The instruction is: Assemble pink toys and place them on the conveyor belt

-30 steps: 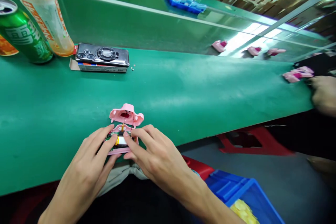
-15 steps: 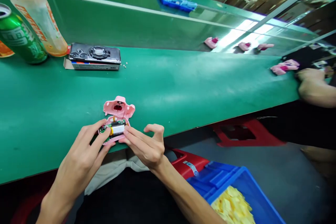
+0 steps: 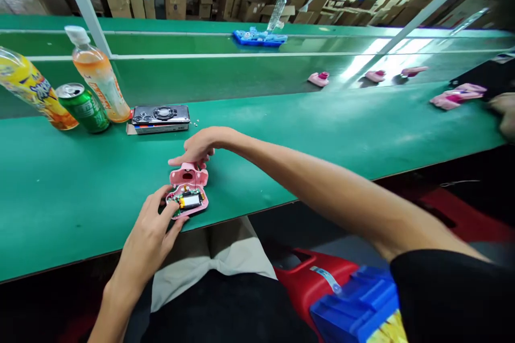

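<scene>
A pink plastic casing lies opened out near the table's front edge. Its lower half (image 3: 204,206) holds a green circuit board (image 3: 175,196) and a silver-white battery (image 3: 191,201) with yellow tape at one end. My left hand (image 3: 155,220) grips this half at its left side, thumb and fingers around the rim. Beyond it is the upper half (image 3: 175,177), with a dark oval opening. My right hand (image 3: 200,146) reaches over from behind, its curled fingers against the back edge of the upper half; some fingertips are hidden.
A boxed dark device (image 3: 161,118), a green can (image 3: 82,107) and drink bottles (image 3: 98,83) stand at the back left. Pink parts (image 3: 319,79) and a blue tray (image 3: 259,38) lie farther off. A co-worker's hand (image 3: 502,107) is at far right; a blue crate (image 3: 354,305) stands below.
My right hand has left the battery and moved up behind the upper half. My left hand stays on the lower half. The view has tilted up, showing more of the background.
</scene>
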`<state>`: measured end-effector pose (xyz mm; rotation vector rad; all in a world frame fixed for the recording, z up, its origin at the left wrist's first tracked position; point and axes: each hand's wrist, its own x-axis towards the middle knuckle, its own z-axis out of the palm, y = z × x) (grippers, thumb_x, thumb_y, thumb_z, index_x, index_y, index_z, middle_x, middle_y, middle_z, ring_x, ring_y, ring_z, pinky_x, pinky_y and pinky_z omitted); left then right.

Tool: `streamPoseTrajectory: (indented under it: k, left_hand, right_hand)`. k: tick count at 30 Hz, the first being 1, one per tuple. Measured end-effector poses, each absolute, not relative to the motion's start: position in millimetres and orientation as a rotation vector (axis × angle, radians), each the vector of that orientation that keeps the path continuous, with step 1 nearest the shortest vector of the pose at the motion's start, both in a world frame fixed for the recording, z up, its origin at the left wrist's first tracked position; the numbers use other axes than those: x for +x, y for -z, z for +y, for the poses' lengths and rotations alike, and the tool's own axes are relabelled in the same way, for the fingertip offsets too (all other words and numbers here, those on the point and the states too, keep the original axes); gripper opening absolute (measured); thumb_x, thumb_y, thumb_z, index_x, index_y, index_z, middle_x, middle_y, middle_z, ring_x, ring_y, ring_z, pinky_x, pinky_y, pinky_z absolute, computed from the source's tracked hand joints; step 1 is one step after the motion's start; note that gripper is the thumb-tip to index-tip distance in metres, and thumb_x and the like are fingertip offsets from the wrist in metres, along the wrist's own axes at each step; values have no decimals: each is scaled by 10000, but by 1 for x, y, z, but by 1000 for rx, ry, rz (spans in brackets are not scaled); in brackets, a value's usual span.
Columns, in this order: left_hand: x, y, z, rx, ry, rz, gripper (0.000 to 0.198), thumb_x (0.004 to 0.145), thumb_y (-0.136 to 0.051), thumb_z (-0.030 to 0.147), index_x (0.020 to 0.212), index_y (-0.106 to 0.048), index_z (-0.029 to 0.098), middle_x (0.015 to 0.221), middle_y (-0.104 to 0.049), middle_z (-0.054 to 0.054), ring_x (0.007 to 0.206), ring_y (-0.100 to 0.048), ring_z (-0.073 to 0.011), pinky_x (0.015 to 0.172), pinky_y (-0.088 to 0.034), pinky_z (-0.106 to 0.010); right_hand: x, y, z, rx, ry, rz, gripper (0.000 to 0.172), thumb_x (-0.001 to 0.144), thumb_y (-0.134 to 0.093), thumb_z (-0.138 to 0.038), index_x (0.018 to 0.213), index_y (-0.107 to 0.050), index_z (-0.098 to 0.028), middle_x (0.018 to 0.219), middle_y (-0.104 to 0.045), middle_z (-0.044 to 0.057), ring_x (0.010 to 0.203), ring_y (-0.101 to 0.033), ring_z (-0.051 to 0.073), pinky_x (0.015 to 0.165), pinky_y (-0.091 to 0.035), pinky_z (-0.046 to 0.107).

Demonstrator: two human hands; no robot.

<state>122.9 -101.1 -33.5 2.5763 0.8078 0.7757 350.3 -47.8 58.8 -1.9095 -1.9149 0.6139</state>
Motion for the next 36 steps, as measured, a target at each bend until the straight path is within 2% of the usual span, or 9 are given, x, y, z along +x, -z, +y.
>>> streamPoseTrajectory:
  k: [4,10,14,19,25,27,30,33,36]
  left_hand:
    - [124,34,-102,2358,-770,885,154,992,-608,319,1110,-551,237,1320,-585,-115,1231,-597,-285,1000,-537,-468]
    - [118,28,-101,1608,-1076,919,528,850,-780,464,1270,-543,251,1261,-652,-80,1173,-665,-250,1001,-560,-385]
    - [126,19,-100,1334,-1243,943,559,917,-631,618,1305,-596,218,1361,-626,-104,1251,-621,-257,1063,-520,-367]
    - [141,13,-98,1220,-1225,907,607,971,-513,652,1426,-531,251,1457,-586,-105,1298,-602,-286,1031,-542,-389]
    - [22,-31,-48,1281,-1385,1154,451,992,-569,528,1256,-622,166,1214,-681,-108,1029,-688,-233,898,-587,-457]
    - [-39,-57,-31,1235,-1493,1243,531,1015,-401,645,1121,-654,190,1004,-717,-67,994,-702,-250,843,-576,-462]
    - [-86,-80,-21,1072,-1587,1317,539,951,-414,752,919,-663,276,698,-647,-15,1014,-699,-292,789,-585,-429]
    - [-48,-69,-31,1101,-1564,1250,450,975,-503,650,1084,-682,251,995,-725,-54,1062,-679,-282,862,-590,-449]
    - [47,-37,-57,1133,-1487,1134,394,994,-590,483,1281,-622,216,1291,-654,-109,1089,-669,-235,934,-577,-441]
  right_hand:
    - [342,-76,-36,-1849,-684,-2070,514,908,-643,-638,782,-768,-155,633,-637,7,689,-593,152,653,-411,266]
    - [343,-110,-30,-1631,-1071,-2679,275,951,-665,-371,858,-793,-147,787,-723,16,741,-613,153,667,-420,266]
    - [346,-120,-49,-1245,-891,-2610,234,999,-574,-223,1146,-750,-176,1118,-748,43,958,-639,169,802,-456,264]
    - [346,-123,-63,-1093,-801,-2590,288,1018,-523,-190,1243,-696,-136,1192,-716,99,1014,-636,184,861,-474,284]
    - [343,-125,-61,-1027,-872,-2508,334,1025,-506,-342,1217,-723,-178,1169,-740,82,1014,-672,206,864,-510,307]
    - [341,-117,-60,-1036,-842,-2393,353,1006,-506,-401,1186,-744,-212,1130,-755,63,978,-687,210,850,-529,321]
    - [334,-102,-61,-1064,-831,-2231,345,972,-512,-419,1145,-762,-257,1100,-770,42,945,-705,210,818,-556,325]
    - [327,-84,-72,-1210,-593,-2049,330,955,-549,-452,1073,-771,-239,1045,-783,62,866,-712,221,740,-560,337]
    - [322,-64,-92,-1339,-252,-1907,400,988,-537,-523,886,-778,-220,885,-784,74,765,-706,227,695,-544,354]
